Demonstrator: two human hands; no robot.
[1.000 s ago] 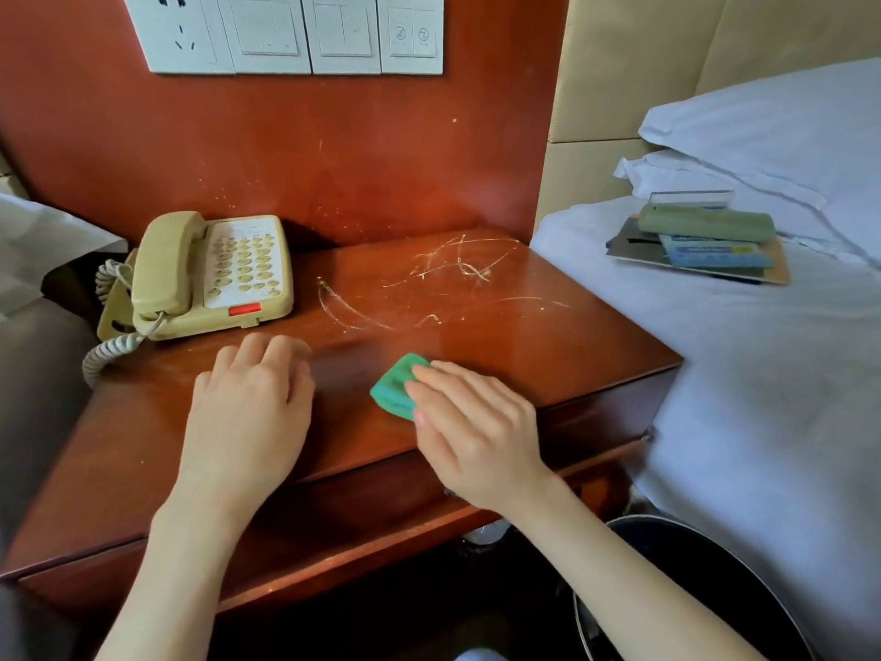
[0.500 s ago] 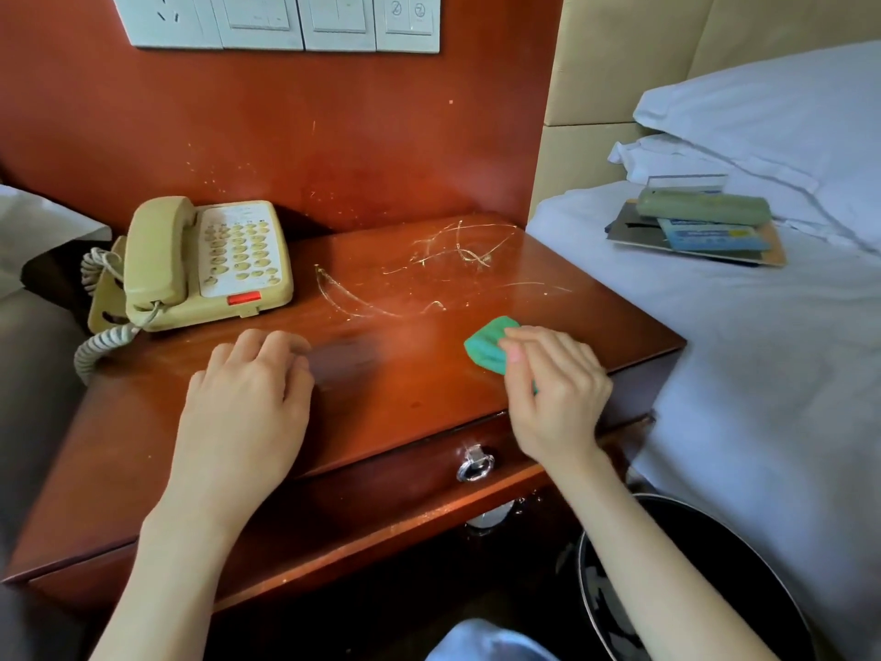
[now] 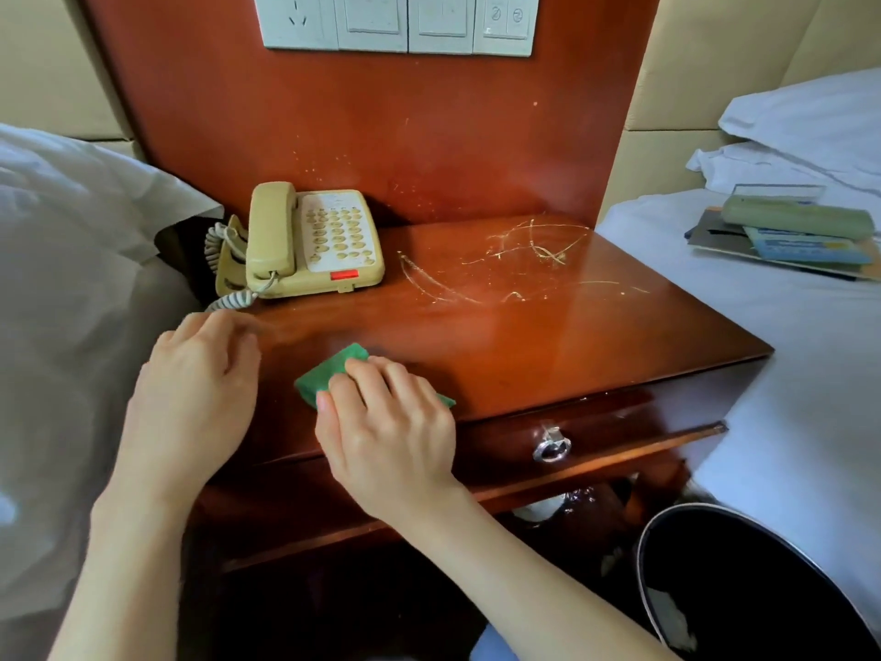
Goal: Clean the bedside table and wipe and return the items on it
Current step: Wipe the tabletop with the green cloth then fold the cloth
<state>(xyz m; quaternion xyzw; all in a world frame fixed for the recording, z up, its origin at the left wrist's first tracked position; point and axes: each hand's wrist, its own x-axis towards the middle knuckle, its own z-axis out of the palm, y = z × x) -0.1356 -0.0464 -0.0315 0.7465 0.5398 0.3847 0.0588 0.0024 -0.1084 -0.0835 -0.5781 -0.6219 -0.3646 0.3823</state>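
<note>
The reddish wooden bedside table (image 3: 596,336) carries pale scratch marks near its back right. A beige telephone (image 3: 314,238) with a coiled cord stands at its back left. My right hand (image 3: 386,422) presses a green cleaning cloth (image 3: 329,374) flat onto the tabletop near the front left, fingers curled over it. My left hand (image 3: 190,398) rests on the table's left front corner with relaxed fingers and holds nothing. A stack of items (image 3: 791,233), among them a green case and cards, lies on the bed at the right.
White beds flank the table on both sides, with pillows (image 3: 810,121) at the right. A black waste bin (image 3: 763,589) stands on the floor at the lower right. The drawer has a metal ring pull (image 3: 550,448). A switch panel (image 3: 400,21) is on the wall.
My right hand has swept the green cloth from the table's right front back to the left, close to my left hand. The camera has swung leftward.
</note>
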